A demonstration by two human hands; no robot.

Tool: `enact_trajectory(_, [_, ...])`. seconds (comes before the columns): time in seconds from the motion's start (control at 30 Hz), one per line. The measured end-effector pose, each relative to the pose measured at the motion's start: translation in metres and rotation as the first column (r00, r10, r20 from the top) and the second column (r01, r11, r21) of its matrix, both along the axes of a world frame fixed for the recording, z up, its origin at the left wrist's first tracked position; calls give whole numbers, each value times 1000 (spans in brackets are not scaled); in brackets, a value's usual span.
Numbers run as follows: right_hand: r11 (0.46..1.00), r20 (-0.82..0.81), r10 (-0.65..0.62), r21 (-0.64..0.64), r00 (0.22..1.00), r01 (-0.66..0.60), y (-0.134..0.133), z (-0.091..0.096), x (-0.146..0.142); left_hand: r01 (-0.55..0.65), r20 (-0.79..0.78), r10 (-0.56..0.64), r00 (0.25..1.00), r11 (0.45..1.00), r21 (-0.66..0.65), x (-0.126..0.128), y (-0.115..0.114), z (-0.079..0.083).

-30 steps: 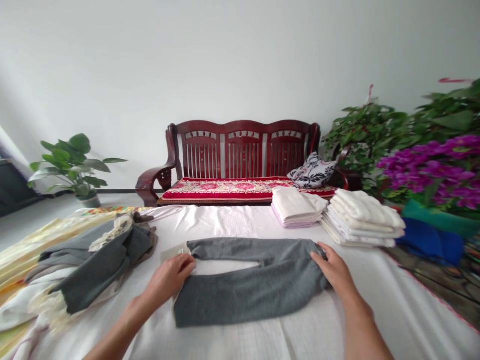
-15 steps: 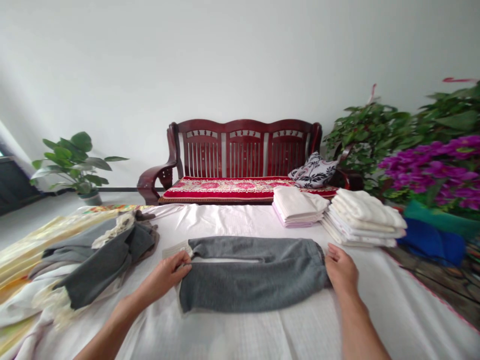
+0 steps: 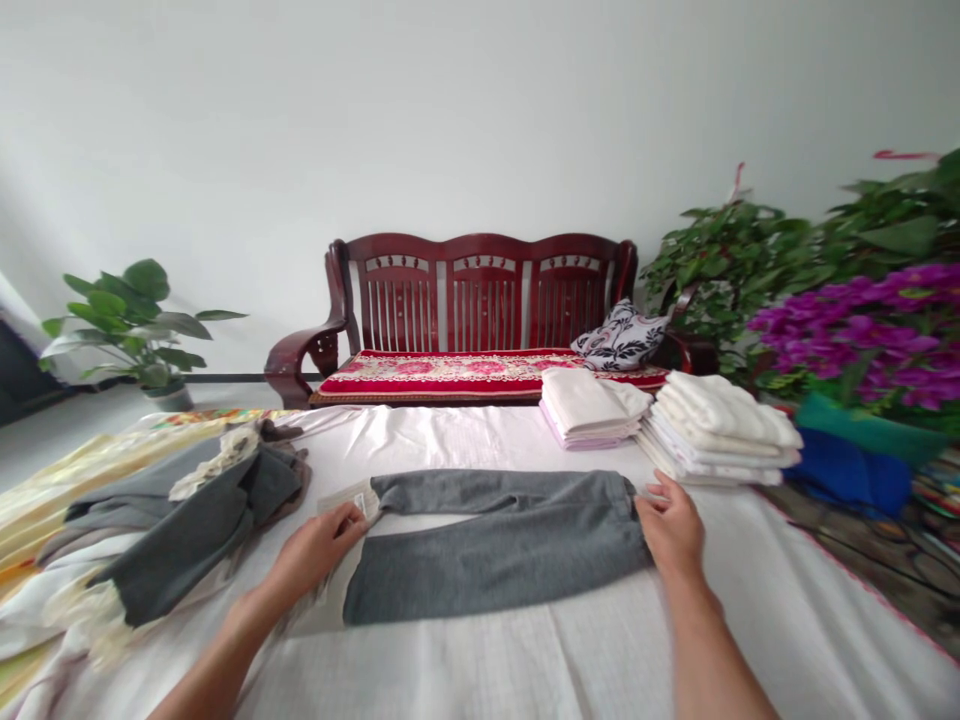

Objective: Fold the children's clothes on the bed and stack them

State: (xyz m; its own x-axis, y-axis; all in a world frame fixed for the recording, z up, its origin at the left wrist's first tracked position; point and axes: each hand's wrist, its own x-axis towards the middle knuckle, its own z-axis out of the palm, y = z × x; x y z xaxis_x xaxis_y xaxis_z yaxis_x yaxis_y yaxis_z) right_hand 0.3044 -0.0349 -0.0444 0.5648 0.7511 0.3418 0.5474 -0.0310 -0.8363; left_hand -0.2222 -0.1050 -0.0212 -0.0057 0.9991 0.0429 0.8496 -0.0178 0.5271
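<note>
A pair of grey trousers (image 3: pixel 480 560) with pale cuffs lies flat across the white cloth, its legs pointing left. The two legs are spread apart at the cuff end. My left hand (image 3: pixel 330 540) is closed, its fingertips pinching the pale cuff of the far leg, where a small white tag shows. At the other end, my right hand (image 3: pixel 673 530) grips the waist edge between thumb and forefinger, the other fingers loosely bent. Part of the waist edge is hidden behind the right hand.
A heap of loose clothes (image 3: pixel 187 520) lies on the left. Folded white cloths form a shorter stack (image 3: pixel 589 405) and a taller stack (image 3: pixel 720 430) at the back right. Beyond stand a wooden bench (image 3: pixel 480 300), a potted plant (image 3: pixel 142 320) and purple flowers (image 3: pixel 862 335).
The gap between the trouser legs has widened at the cuff end, and more of the near leg's pale cuff shows. My left hand has moved a little left. The view has shifted slightly.
</note>
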Motion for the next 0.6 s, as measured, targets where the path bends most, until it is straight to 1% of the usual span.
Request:
enact_trajectory(0.07, [1000, 4, -6, -16, 1000, 6, 0, 2, -1, -23, -4, 23, 1000, 1000, 4, 0, -3, -1])
enact_trajectory(0.17, [1000, -12, -4, -7, 1000, 4, -1, 4, -3, -61, -13, 61, 998, 998, 4, 1, -6, -1])
enact_trajectory(0.33, [999, -55, 22, 36, 998, -20, -3, 5, -6, -63, -36, 63, 997, 998, -3, 0, -10, -5])
enact_trajectory(0.6, [996, -18, 68, 53, 998, -66, -6, 6, -5, -81, -45, 82, 996, 996, 29, 4, -14, -4])
